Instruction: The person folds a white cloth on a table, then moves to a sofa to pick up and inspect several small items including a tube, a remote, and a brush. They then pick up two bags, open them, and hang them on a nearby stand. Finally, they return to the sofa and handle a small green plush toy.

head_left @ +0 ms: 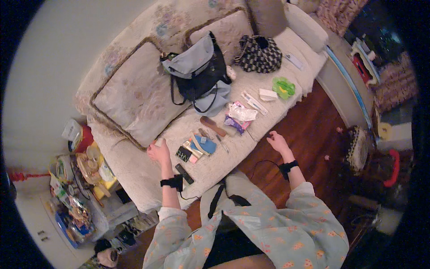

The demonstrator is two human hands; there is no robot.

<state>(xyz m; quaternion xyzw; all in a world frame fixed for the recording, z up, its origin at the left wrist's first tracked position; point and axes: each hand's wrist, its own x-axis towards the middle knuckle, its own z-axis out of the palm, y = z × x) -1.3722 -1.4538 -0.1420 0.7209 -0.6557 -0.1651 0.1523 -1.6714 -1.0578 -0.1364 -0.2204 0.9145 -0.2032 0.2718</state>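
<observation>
My left hand (159, 152) is over the sofa seat at the lower corner of a large floral cushion (134, 101). Its thumb stands apart from the fingers, and I see nothing in it; whether it touches the cushion I cannot tell. Past the seat's front edge, above the wooden floor, my right hand (279, 144) is empty with loosely bent fingers. Between the hands lie a black NARS case (183, 154), a blue pouch (205, 145), a brown comb or brush (212, 125), a pen-like item (222, 144) and a dark remote-like object (184, 174).
A grey and black backpack (201, 67) leans on the cushions beside a checkered bag (260, 55). Along the seat are purple and white packets (240, 116), a white box (268, 94) and a green flower-shaped item (284, 88). A cluttered shelf (100, 208) stands left. Cables run from both wristbands.
</observation>
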